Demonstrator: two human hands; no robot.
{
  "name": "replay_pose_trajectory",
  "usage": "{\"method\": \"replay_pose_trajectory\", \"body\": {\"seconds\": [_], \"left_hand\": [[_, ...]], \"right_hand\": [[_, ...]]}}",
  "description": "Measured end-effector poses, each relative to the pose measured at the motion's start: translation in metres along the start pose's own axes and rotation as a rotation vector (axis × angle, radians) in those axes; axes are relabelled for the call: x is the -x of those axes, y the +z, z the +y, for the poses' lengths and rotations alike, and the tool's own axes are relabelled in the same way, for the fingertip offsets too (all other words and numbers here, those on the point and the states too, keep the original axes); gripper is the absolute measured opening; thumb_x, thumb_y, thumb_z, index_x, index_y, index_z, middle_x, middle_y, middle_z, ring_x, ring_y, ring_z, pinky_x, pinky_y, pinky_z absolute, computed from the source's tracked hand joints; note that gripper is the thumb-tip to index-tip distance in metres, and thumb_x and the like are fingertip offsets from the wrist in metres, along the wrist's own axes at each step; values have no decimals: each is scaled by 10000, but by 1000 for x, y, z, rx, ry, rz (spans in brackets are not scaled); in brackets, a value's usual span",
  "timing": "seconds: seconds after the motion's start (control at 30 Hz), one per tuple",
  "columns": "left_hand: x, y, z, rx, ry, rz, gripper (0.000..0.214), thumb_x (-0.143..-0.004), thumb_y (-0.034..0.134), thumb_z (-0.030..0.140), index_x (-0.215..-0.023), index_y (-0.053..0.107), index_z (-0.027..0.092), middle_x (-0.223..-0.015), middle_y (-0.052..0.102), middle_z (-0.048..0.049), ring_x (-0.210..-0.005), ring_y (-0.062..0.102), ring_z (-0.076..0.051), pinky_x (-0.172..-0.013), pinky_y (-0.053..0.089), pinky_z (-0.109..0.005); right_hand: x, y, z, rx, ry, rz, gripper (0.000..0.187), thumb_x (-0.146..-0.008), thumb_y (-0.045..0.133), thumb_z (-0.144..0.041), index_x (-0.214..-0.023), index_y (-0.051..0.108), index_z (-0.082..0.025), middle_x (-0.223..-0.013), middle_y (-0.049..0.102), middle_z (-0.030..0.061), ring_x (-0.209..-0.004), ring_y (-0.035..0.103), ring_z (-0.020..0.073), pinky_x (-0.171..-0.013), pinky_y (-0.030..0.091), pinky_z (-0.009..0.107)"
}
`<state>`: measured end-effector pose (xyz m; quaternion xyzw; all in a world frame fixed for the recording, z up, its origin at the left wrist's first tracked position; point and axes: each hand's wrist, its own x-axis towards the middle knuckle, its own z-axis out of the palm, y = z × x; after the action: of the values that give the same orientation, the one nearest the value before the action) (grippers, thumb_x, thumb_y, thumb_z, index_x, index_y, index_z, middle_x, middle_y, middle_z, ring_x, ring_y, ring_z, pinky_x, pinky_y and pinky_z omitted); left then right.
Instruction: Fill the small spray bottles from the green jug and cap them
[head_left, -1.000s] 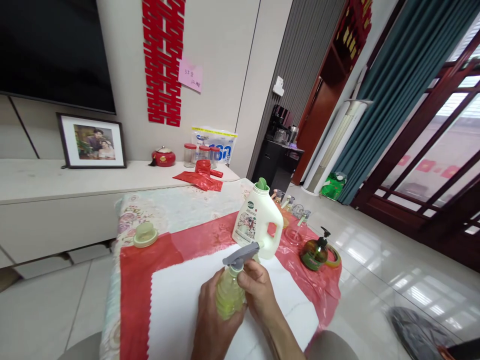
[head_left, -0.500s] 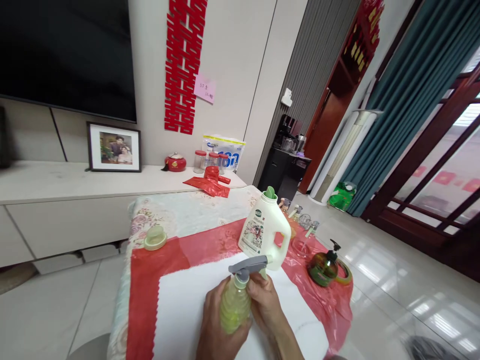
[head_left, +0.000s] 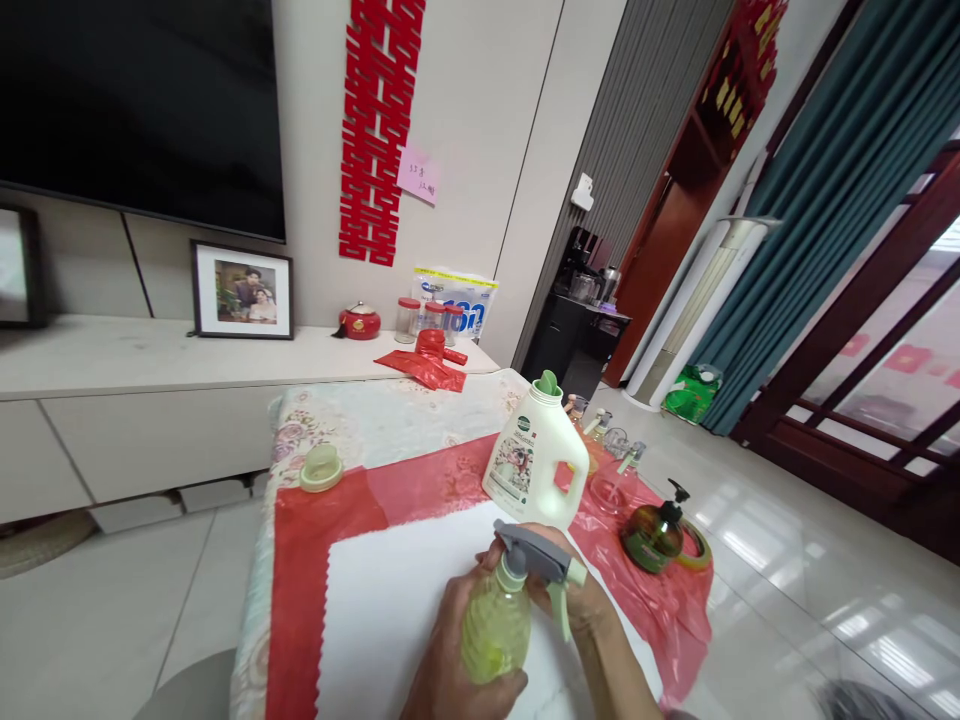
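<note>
A spray bottle (head_left: 495,625) with a ribbed, see-through yellow-green body is held over the white sheet (head_left: 382,610). My left hand (head_left: 450,650) is wrapped round its body from the left. At the neck, my right hand (head_left: 574,565) grips the grey sprayer head from behind, its fingers partly hidden by it. The pale trigger points to the right. Just beyond my hands stands a cream detergent jug (head_left: 525,465), upright, with a green spout in its uncapped mouth. A pale green cap (head_left: 321,468) lies at the table's left edge.
A brown pump bottle (head_left: 654,535) and a roll of tape (head_left: 697,548) are on the red plastic sheet (head_left: 420,485) at the right. Several clear spray bottles (head_left: 611,480) stand behind the jug. Red plastic bags (head_left: 427,370) lie on the white cabinet beyond the table.
The sprayer head has turned, its trigger now swinging toward me on the right. My right hand has moved behind the head. The view has shifted slightly left.
</note>
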<state>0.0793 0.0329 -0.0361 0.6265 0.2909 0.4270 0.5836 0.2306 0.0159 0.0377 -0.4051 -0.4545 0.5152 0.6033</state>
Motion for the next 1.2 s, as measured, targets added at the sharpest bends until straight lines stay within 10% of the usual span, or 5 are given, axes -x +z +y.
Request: {"method": "replay_pose_trajectory", "body": {"seconds": [0.67,0.87,1.2], "left_hand": [[-3,-10,20,-102,-17,-22,804,-549,722,116,-1306,497,263,-1217,563,-66,-1182,545,-304,-1028,459,-500],[-5,-10,25,-153,-33,15,797,-535,728,133,-1290,499,242,-1188,563,-75,-1165,544,-312,-1024,464,-512],[-4,-8,22,-259,60,113,777,-569,694,111,-1307,474,220,-1191,553,-92,-1160,533,-305,-1033,457,-530]], "right_hand": [[5,19,-9,0,-3,120,760,-612,913,-307,-1317,630,-313,-1287,625,41,-1028,603,185,-892,479,289],[4,20,-8,28,-22,171,403,-676,869,-378,-1034,738,-247,-996,679,30,-848,606,162,-776,491,282],[8,26,-7,226,-88,220,401,-785,754,-469,-1100,676,-233,-960,670,50,-848,610,205,-789,495,353]]}}
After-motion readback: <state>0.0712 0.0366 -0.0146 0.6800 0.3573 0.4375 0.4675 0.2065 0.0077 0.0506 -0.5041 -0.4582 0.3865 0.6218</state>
